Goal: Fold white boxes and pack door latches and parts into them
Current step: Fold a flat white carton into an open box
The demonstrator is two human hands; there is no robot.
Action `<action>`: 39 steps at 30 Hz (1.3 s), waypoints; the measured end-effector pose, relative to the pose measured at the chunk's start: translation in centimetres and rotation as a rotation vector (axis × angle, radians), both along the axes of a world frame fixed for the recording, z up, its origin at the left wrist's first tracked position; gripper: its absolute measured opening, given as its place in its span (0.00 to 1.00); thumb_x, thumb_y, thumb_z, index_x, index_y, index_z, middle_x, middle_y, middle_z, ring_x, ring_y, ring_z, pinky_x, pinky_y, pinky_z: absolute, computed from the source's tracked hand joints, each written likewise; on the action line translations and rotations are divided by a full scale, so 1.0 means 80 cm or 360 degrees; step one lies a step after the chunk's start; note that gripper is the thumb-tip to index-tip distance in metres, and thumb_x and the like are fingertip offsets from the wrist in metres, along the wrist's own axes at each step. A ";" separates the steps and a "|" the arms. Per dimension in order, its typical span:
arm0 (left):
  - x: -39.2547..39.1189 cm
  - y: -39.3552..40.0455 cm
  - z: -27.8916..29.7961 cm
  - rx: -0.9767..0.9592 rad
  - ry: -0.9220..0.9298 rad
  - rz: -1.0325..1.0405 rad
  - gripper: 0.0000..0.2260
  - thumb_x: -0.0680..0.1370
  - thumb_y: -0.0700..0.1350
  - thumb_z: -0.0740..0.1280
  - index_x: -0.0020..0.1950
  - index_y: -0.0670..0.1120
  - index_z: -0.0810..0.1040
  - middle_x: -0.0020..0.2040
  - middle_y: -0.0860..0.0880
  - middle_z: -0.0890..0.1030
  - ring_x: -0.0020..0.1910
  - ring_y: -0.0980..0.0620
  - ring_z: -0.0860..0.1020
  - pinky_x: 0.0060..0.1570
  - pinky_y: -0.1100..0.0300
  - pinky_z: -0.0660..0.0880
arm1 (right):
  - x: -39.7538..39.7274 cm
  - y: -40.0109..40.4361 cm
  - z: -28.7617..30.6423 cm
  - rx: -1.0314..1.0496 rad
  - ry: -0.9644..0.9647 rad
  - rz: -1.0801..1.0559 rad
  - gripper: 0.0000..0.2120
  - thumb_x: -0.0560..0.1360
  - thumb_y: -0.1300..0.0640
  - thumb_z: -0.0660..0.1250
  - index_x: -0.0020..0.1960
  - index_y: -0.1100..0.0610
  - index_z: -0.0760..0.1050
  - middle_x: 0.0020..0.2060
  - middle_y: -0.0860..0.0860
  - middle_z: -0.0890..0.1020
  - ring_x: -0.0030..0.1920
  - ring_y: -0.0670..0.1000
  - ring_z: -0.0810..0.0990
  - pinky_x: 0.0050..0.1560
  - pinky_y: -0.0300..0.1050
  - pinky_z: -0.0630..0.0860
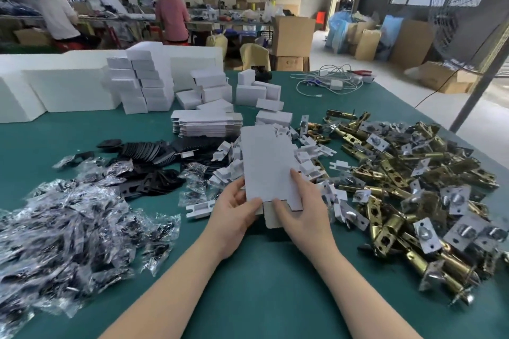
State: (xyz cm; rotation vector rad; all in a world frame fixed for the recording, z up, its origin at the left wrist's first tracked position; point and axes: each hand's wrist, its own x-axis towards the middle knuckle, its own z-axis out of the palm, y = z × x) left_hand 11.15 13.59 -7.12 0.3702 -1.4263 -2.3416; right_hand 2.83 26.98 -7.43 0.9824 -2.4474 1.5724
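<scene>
A flat, unfolded white box blank (268, 162) is held over the middle of the green table (261, 292). My left hand (234, 215) pinches its near left corner, thumb on top. My right hand (300, 206) grips the near right edge, fingers on the card, thumb on the lower flap. A stack of flat box blanks (206, 125) lies just beyond. Brass door latches (418, 190) are heaped at the right. Small white plastic parts (308, 157) lie scattered around the blank.
Screw packets in clear bags (68, 226) cover the left side, with black plates (154, 157) behind them. Folded white boxes (146, 85) are stacked at the back. White cables (327, 80) lie at the far right. Two people work at a distant table.
</scene>
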 end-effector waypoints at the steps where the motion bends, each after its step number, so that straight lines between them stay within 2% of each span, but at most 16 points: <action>1: 0.001 0.000 0.000 -0.0034 0.0027 -0.0032 0.28 0.73 0.27 0.68 0.71 0.44 0.69 0.60 0.41 0.81 0.56 0.43 0.81 0.50 0.54 0.80 | 0.000 0.000 0.000 -0.0007 0.0014 -0.0004 0.33 0.75 0.55 0.72 0.76 0.55 0.64 0.61 0.42 0.68 0.57 0.25 0.61 0.57 0.16 0.54; 4: 0.006 0.005 0.005 -0.0156 0.0076 -0.0068 0.31 0.68 0.30 0.68 0.70 0.48 0.71 0.56 0.41 0.83 0.53 0.46 0.82 0.55 0.52 0.79 | 0.001 0.002 0.002 -0.0049 -0.0032 0.0001 0.34 0.74 0.56 0.74 0.76 0.53 0.63 0.58 0.37 0.69 0.58 0.22 0.62 0.57 0.17 0.57; 7: 0.003 0.008 0.006 -0.0136 0.0074 -0.0037 0.29 0.72 0.27 0.69 0.69 0.48 0.71 0.54 0.41 0.84 0.52 0.46 0.82 0.50 0.54 0.80 | 0.006 0.000 0.004 -0.0066 -0.0148 0.0032 0.37 0.73 0.55 0.75 0.77 0.50 0.61 0.58 0.33 0.67 0.60 0.24 0.63 0.59 0.22 0.62; 10: 0.002 0.008 0.007 -0.0075 0.0030 0.0039 0.24 0.78 0.27 0.61 0.67 0.49 0.73 0.53 0.42 0.84 0.49 0.47 0.83 0.44 0.58 0.80 | 0.011 -0.005 0.006 -0.0121 -0.0267 0.0029 0.38 0.73 0.56 0.74 0.77 0.50 0.59 0.61 0.38 0.69 0.64 0.35 0.68 0.68 0.38 0.67; 12: 0.001 0.011 0.007 -0.0042 0.0026 0.0053 0.21 0.80 0.29 0.61 0.66 0.50 0.73 0.55 0.42 0.84 0.51 0.47 0.83 0.45 0.57 0.80 | 0.013 -0.008 0.007 -0.0117 -0.0293 0.0016 0.38 0.73 0.56 0.74 0.78 0.50 0.59 0.60 0.40 0.71 0.65 0.44 0.71 0.66 0.43 0.70; 14: -0.002 0.013 0.004 -0.0027 0.0010 0.0113 0.18 0.81 0.32 0.61 0.65 0.49 0.74 0.58 0.43 0.83 0.55 0.46 0.82 0.50 0.55 0.81 | 0.016 -0.010 0.007 -0.0098 -0.0332 0.0038 0.39 0.73 0.57 0.74 0.78 0.50 0.59 0.59 0.39 0.72 0.62 0.44 0.74 0.63 0.42 0.73; 18: -0.004 0.014 -0.002 -0.0238 -0.0004 0.0327 0.15 0.80 0.36 0.65 0.65 0.50 0.76 0.58 0.48 0.83 0.59 0.47 0.81 0.59 0.50 0.77 | 0.024 -0.017 0.005 -0.0110 -0.0326 -0.0002 0.38 0.74 0.56 0.73 0.78 0.49 0.58 0.61 0.44 0.72 0.60 0.31 0.68 0.65 0.35 0.69; 20: -0.002 0.018 0.001 -0.0493 0.0027 0.0341 0.16 0.78 0.41 0.68 0.62 0.59 0.79 0.58 0.52 0.83 0.59 0.51 0.80 0.58 0.55 0.77 | 0.028 -0.020 0.002 -0.0103 -0.0249 -0.0113 0.36 0.74 0.53 0.72 0.77 0.50 0.59 0.62 0.43 0.71 0.58 0.25 0.63 0.60 0.22 0.62; 22: 0.001 0.021 0.006 -0.0666 0.0050 0.0327 0.18 0.77 0.43 0.67 0.60 0.65 0.78 0.58 0.55 0.83 0.59 0.55 0.80 0.54 0.63 0.77 | 0.030 -0.019 0.003 -0.0052 -0.0197 -0.0194 0.34 0.74 0.50 0.70 0.76 0.49 0.60 0.64 0.43 0.70 0.59 0.27 0.63 0.54 0.16 0.58; 24: 0.002 0.020 0.006 -0.0718 0.0045 0.0326 0.20 0.76 0.41 0.65 0.61 0.64 0.78 0.58 0.56 0.83 0.58 0.56 0.80 0.52 0.65 0.76 | 0.030 -0.016 0.004 0.0058 -0.0122 -0.0213 0.31 0.76 0.51 0.67 0.77 0.49 0.60 0.68 0.45 0.70 0.63 0.35 0.64 0.53 0.20 0.60; 26: 0.001 0.019 0.004 -0.0753 0.0033 0.0316 0.21 0.76 0.38 0.63 0.63 0.59 0.79 0.58 0.57 0.83 0.58 0.56 0.80 0.53 0.64 0.76 | 0.027 -0.014 0.003 0.0170 -0.0016 -0.0235 0.29 0.78 0.55 0.62 0.77 0.50 0.60 0.70 0.47 0.71 0.65 0.41 0.67 0.53 0.31 0.64; 30: 0.001 0.021 0.002 -0.0819 -0.0035 0.0316 0.25 0.77 0.29 0.61 0.67 0.53 0.77 0.55 0.57 0.84 0.55 0.57 0.80 0.53 0.63 0.76 | 0.021 -0.012 0.002 0.0271 -0.0036 -0.0309 0.26 0.79 0.58 0.60 0.77 0.51 0.62 0.67 0.49 0.76 0.63 0.51 0.74 0.51 0.40 0.68; 32: 0.001 0.024 0.003 -0.0850 -0.0070 0.0286 0.28 0.76 0.27 0.59 0.69 0.53 0.74 0.59 0.59 0.82 0.59 0.59 0.79 0.56 0.67 0.75 | 0.018 -0.010 0.003 0.0268 -0.0057 -0.0365 0.25 0.79 0.60 0.60 0.76 0.52 0.65 0.65 0.50 0.78 0.62 0.52 0.76 0.54 0.42 0.70; 34: 0.002 0.028 0.005 -0.0977 -0.0096 0.0328 0.32 0.76 0.28 0.59 0.76 0.52 0.65 0.69 0.64 0.73 0.66 0.69 0.70 0.61 0.75 0.66 | 0.020 -0.010 0.006 0.0249 0.0013 -0.0386 0.25 0.79 0.62 0.60 0.75 0.53 0.68 0.62 0.50 0.80 0.60 0.52 0.77 0.54 0.43 0.71; 36: 0.001 0.031 0.005 -0.1124 -0.0127 0.0390 0.34 0.77 0.29 0.58 0.79 0.52 0.56 0.69 0.72 0.63 0.64 0.81 0.61 0.57 0.83 0.58 | 0.027 -0.013 0.008 0.0148 0.0056 -0.0379 0.24 0.78 0.64 0.60 0.73 0.52 0.70 0.60 0.50 0.81 0.57 0.53 0.78 0.53 0.45 0.72; 39: 0.000 0.029 0.005 -0.1233 -0.0198 0.0347 0.35 0.77 0.30 0.57 0.80 0.55 0.53 0.68 0.74 0.61 0.63 0.83 0.58 0.56 0.84 0.57 | 0.033 -0.016 0.010 -0.0069 -0.0034 -0.0374 0.22 0.78 0.63 0.60 0.71 0.51 0.73 0.59 0.48 0.83 0.54 0.49 0.80 0.54 0.44 0.75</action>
